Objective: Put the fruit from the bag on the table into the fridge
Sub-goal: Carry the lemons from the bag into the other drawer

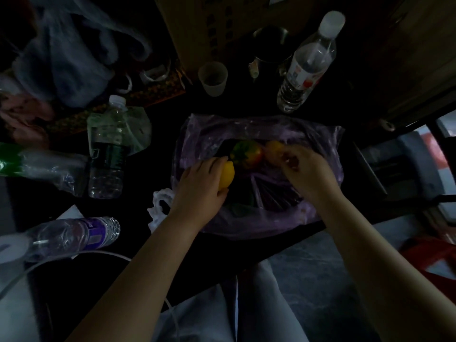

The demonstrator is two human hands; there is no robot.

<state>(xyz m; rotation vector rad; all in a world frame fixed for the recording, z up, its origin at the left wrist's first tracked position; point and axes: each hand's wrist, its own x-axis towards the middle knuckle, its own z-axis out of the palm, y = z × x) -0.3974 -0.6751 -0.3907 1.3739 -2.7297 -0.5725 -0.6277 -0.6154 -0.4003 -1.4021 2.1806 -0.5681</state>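
A purple plastic bag lies open on the dark table in front of me. Inside it sits a red and green fruit. My left hand grips a yellow lemon at the bag's left side. Over the bag's right side, my right hand has its fingers curled round an orange fruit. The scene is dim and the bag's bottom is in shadow. No fridge is in view.
Several plastic bottles stand or lie to the left, and a tall one stands at the back right. A small cup, a metal pot and a cardboard box are behind the bag. A red stool is on the floor at right.
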